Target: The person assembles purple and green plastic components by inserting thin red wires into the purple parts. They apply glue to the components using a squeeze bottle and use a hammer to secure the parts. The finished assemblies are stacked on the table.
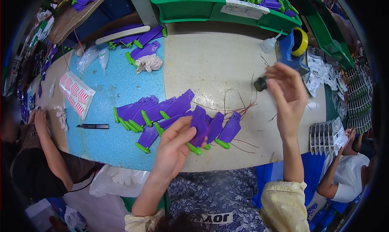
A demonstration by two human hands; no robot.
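Note:
My left hand pinches a flat purple plastic part with a green rod-shaped end, between thumb and fingers. It is held over a spread of similar purple-and-green parts lying on the table. My right hand is raised at the right, fingers curved and apart from the thumb, somewhat blurred by motion; I see nothing in it. A dark round knob-like object is just left of its thumb. Thin brown wires lie between the two hands, some running beneath the purple parts.
A green bin full of purple parts stands at the back. Yellow tape on a blue dispenser and a white squeeze bottle are back right. A utility knife lies on the blue mat. Other people sit at both sides.

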